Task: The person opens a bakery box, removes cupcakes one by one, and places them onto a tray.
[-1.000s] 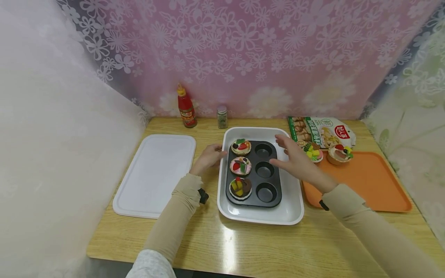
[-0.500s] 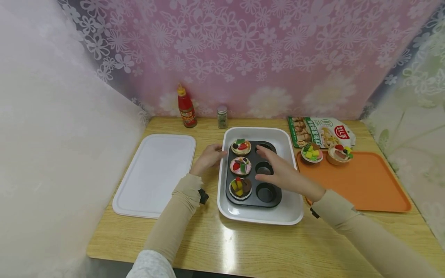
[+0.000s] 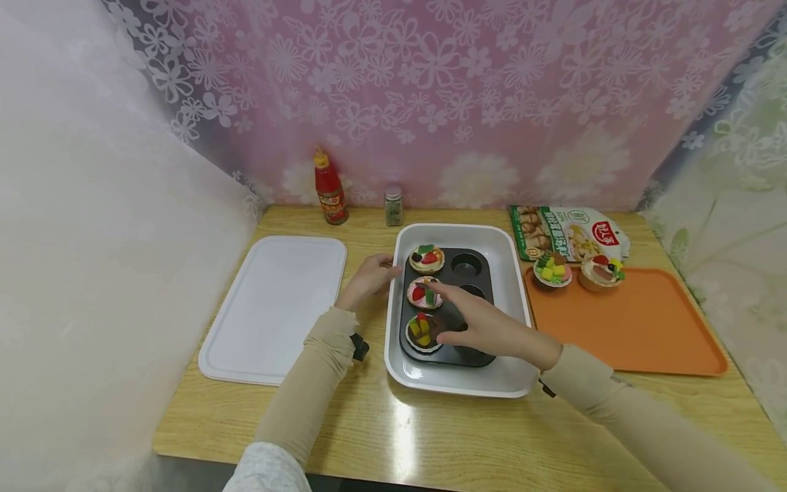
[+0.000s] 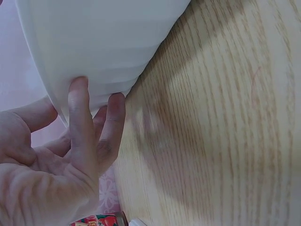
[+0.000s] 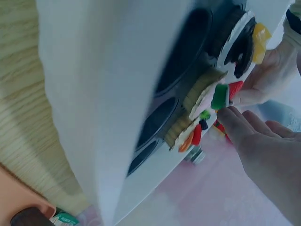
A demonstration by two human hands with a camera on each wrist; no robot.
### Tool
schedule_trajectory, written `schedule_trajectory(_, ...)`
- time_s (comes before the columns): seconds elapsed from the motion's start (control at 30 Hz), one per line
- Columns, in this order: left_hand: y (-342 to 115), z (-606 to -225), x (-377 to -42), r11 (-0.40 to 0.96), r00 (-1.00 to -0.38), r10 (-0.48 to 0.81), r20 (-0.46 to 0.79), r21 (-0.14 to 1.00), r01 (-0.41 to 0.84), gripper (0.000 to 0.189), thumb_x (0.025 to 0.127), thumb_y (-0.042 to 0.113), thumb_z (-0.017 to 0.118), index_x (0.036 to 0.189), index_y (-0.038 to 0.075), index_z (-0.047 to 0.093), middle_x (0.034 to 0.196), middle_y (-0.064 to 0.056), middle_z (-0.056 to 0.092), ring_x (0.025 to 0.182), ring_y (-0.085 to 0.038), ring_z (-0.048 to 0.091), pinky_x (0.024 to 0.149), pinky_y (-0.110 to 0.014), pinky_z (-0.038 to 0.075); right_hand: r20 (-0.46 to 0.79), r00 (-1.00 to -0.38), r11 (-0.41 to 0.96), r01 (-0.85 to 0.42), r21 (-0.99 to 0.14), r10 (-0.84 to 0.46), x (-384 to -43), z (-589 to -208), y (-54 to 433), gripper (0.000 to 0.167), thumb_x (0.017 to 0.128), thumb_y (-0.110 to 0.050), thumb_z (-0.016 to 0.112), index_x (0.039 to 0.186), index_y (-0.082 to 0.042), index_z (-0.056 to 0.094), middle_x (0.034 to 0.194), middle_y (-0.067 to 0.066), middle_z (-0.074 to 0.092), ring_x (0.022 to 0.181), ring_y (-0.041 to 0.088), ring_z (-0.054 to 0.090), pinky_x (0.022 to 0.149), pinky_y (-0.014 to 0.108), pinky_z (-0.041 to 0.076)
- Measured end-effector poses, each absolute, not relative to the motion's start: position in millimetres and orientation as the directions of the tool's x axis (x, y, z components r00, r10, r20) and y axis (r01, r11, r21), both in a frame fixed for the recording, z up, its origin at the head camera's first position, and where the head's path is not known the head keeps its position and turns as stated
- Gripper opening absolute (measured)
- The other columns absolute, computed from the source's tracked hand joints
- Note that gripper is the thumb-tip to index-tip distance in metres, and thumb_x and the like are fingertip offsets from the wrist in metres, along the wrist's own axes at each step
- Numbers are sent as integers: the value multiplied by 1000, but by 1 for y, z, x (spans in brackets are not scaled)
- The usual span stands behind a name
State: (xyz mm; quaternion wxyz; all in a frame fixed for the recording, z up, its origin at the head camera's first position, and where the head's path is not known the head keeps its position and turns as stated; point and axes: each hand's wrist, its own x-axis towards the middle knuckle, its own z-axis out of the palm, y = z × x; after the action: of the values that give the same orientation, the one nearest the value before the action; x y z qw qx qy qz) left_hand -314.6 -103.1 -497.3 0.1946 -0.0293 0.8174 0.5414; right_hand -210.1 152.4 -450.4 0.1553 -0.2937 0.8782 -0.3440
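My left hand (image 3: 369,279) holds the left side of a deep white tray (image 3: 424,383). In the left wrist view its fingers touch the outer wall and the thumb lies at the rim. Inside the tray is a black muffin pan (image 3: 447,263). Its left column bears a cupcake with cream and fruit (image 3: 427,259), a pink cupcake (image 3: 421,296) and a chocolate cupcake with yellow pieces (image 3: 421,333). My right hand (image 3: 492,324) hovers over the pan with fingers spread, holding nothing, and partly hides the right-hand cups. Its fingertips are near the pink and chocolate cupcakes.
An orange tray (image 3: 639,328) on the right bears two more cupcakes (image 3: 552,270) at its far left corner. Behind it lies a food packet (image 3: 568,234). A flat white board (image 3: 277,311) is at left; a red sauce bottle (image 3: 330,191) and small jar (image 3: 393,207) stand behind.
My right hand has moved left and nearer to me across the pan, from its right side to the lower cupcakes. The left hand has stayed at the tray's side.
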Motion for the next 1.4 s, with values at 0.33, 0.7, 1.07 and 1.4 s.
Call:
schedule_trajectory(0.33,-103,-497,-313,395,-918,163,-362,876,-276,44,108,30,61,145,7,57,134,-13,64,98,-19,59,84,-38,54,-116,-769,632,-419,-652,-629,-202,-454,142,92,93,-31,83,166,-13,30,168,14,40,151,35,45,121,61,40)
schedule_trajectory(0.7,-104,-497,-313,387,-922,169,-348,884,-263,41,108,30,61,142,7,60,128,-11,64,91,-17,58,77,-34,52,-132,-725,632,-479,-609,-676,-196,-460,137,93,93,-28,83,167,-14,28,166,15,42,151,35,46,119,59,42)
schedule_trajectory(1.07,-105,-498,-310,365,-922,170,-349,891,-270,42,107,30,61,143,7,59,134,-12,64,101,-19,59,85,-37,54,-72,-749,671,-542,-505,-659,-189,-481,128,85,92,-21,84,161,-8,37,162,20,43,145,37,51,111,56,51)
schedule_trajectory(1.4,-105,-499,-311,339,-926,172,-337,903,-266,42,108,27,60,142,4,59,135,-15,65,104,-19,61,87,-38,56,42,-787,705,-574,-417,-616,-182,-489,120,75,92,-19,84,157,-11,46,158,21,49,139,39,55,102,55,56)
